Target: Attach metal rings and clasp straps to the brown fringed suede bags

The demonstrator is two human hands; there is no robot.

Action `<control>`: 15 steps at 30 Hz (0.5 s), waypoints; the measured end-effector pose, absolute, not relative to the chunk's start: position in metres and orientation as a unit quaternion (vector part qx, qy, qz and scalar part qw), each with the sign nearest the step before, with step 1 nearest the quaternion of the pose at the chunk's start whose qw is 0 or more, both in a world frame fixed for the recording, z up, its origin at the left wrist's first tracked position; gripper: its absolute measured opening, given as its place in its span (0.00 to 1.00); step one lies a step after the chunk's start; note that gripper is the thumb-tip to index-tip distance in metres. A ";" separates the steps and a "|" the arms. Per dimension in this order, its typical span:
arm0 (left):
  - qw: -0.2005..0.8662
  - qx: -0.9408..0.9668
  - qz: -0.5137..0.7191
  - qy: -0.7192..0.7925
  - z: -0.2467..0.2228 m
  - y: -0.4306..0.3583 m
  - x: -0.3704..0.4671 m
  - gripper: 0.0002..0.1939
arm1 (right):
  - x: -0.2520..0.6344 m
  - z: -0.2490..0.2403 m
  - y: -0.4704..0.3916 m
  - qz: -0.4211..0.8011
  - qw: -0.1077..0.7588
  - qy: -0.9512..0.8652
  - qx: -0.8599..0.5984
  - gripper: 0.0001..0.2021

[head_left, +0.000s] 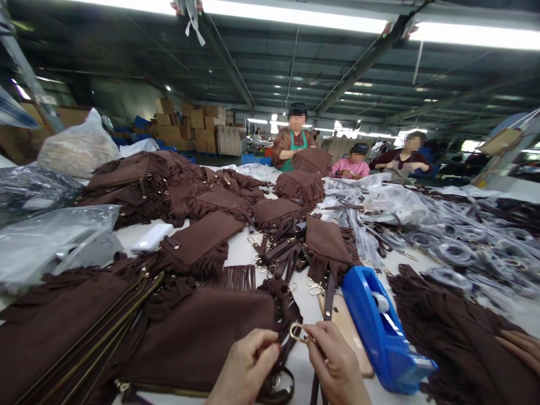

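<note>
Near edge of the bench [236,250], middle: left hand [247,368] curled shut, fingertips pinching the corner of a brown fringed bag [198,337] where its ring hardware sits. Right hand [335,365] just beside it, thumb and forefinger closed on a small gold clasp [298,333] — clasp at the end of a brown strap [327,304] running away up the bench and another length dropping off the near edge. Clasp held right at the bag's corner, touching or nearly so; cannot tell which.

Just right of the right hand, a blue tape dispenser [382,332] lying on the bench, a phone [348,332] partly under it. Further right, a heap of brown fringe [455,337] with another person's fingertips [521,346] resting on it at the right edge.

Left near corner: stacked brown bags with zips [63,332]. Mid-bench — more fringed bags [202,239], a tangle of straps with clasps [278,250], a white phone-like slab [152,236]. Left edge: clear plastic bags [50,242]. Right half: bundles in grey plastic wrap [455,247]. Far edge: three people [295,143] seated or standing at work, one handling a bag.
</note>
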State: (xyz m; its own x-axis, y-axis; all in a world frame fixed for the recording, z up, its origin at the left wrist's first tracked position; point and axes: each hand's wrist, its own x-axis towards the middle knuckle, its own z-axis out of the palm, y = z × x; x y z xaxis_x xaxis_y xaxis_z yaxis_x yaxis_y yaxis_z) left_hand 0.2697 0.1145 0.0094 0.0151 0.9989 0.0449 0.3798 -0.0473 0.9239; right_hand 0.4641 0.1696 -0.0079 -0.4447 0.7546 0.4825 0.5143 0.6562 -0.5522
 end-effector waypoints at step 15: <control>0.291 0.706 0.421 0.490 0.001 0.101 0.283 0.15 | 0.456 0.002 0.139 0.827 0.183 -0.451 -0.282 0.19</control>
